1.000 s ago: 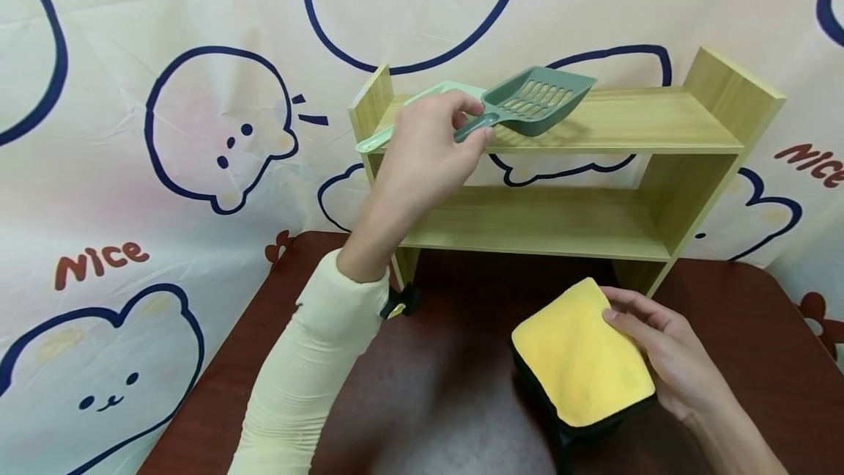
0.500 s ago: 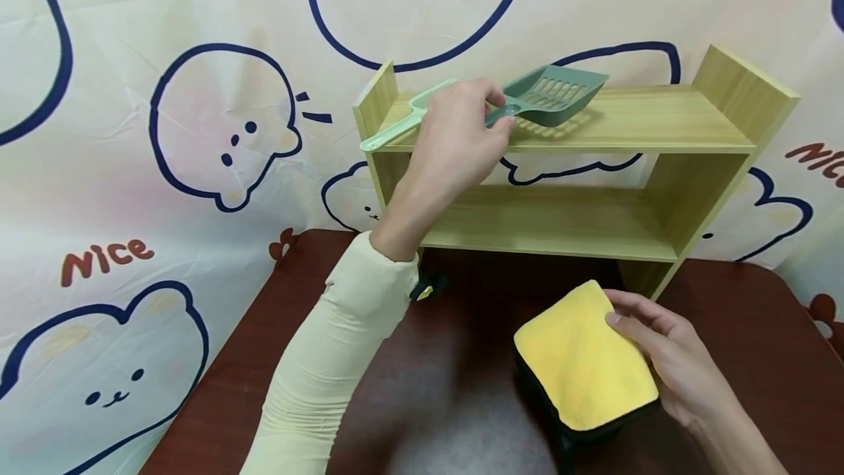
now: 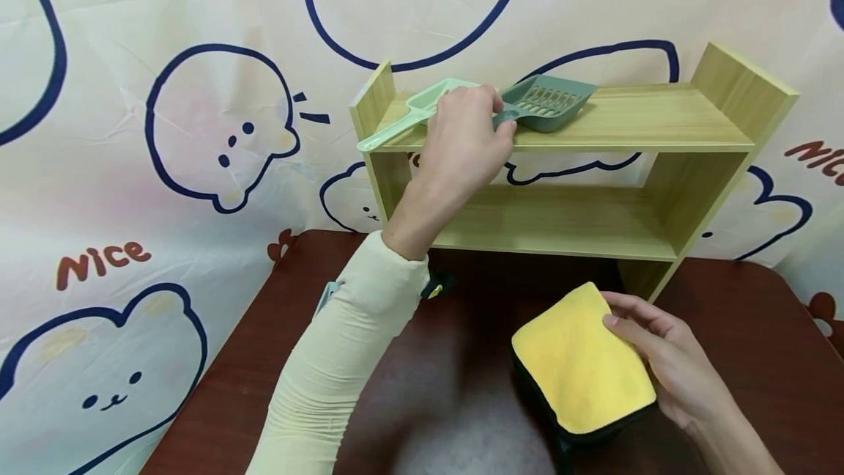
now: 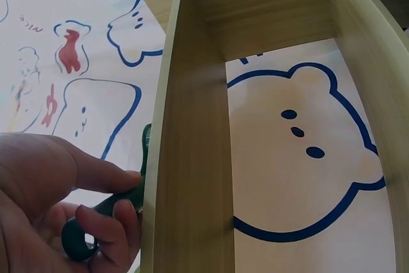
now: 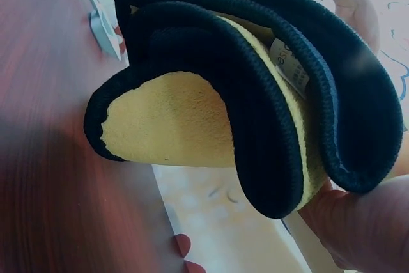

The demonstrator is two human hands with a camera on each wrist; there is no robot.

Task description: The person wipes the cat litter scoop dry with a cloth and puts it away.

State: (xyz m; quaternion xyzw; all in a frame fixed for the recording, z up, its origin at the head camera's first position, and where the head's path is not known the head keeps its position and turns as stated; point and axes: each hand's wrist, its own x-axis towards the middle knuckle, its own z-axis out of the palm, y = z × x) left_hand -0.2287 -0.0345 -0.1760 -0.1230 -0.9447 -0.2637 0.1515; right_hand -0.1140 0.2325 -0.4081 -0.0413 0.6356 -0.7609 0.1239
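Note:
My left hand (image 3: 464, 134) pinches the handle of a dark green slotted litter scoop (image 3: 557, 102), whose blade lies low over the top board of a wooden shelf (image 3: 666, 119). In the left wrist view, thumb and fingers close round its handle (image 4: 77, 240) beside the board's edge. A light green scoop (image 3: 395, 127) lies to the left on that board, its handle jutting past the front edge and part of it hidden behind my hand. My right hand (image 3: 682, 361) grips a folded yellow cloth (image 3: 583, 361) with black edging, held above the table; its layered folds show in the right wrist view.
The shelf's lower board (image 3: 554, 222) spans between its side panels. A dark red-brown table (image 3: 422, 394) carries the shelf. Partly hidden behind my left sleeve is a pale blue object (image 3: 325, 297). A printed curtain (image 3: 217, 6) hangs behind.
My left hand has moved right with the dark green scoop, then its blade has come down closer to the top board. The right hand and cloth stay nearly still.

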